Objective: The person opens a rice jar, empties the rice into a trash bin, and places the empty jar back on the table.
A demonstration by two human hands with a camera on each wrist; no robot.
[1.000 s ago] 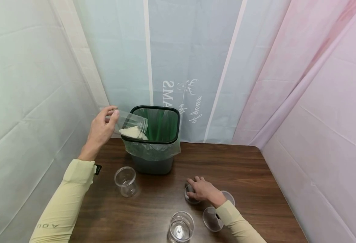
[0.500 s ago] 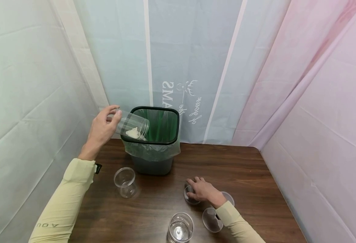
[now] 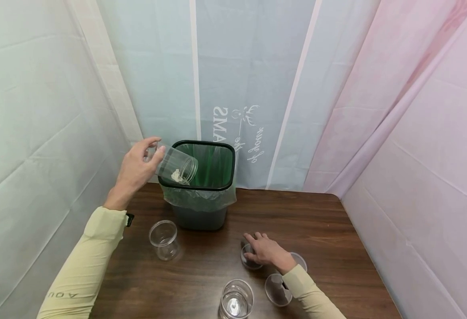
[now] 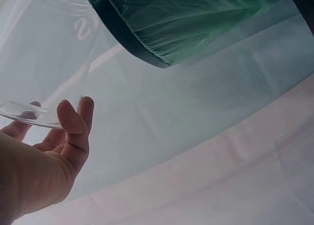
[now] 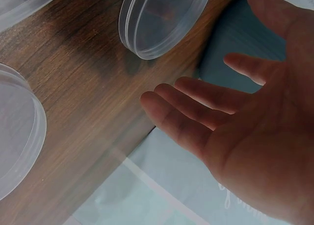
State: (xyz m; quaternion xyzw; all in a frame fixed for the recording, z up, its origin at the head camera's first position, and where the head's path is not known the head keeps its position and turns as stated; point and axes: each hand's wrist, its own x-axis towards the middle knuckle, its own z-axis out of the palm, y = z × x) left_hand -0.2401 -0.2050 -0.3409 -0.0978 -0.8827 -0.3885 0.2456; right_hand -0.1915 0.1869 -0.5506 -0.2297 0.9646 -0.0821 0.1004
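Observation:
My left hand [image 3: 131,170] grips a clear plastic jar [image 3: 172,160] near its base. The jar tilts mouth-down to the right, over the near left rim of a trash bin [image 3: 196,188] with a plastic liner. A small heap of white grains or powder [image 3: 177,176] lies inside near its mouth. In the left wrist view, thumb and fingers curl round the jar's base [image 4: 29,114]. My right hand [image 3: 267,249] hovers low above a round clear lid [image 3: 251,262] on the table. In the right wrist view its fingers [image 5: 196,119] are loosely extended, apart from the lid.
Left of centre, an upright clear jar [image 3: 164,241] stands before the bin. Another clear jar [image 3: 236,297] is at the table's near side; whether it holds liquid I cannot tell. Two more lids [image 3: 278,289] lie by the right wrist. Curtains surround the wooden table [image 3: 289,212].
The heap in the tilted jar has shrunk. My left hand has moved slightly right with the jar, which tips a little more steeply. The right hand stays almost still.

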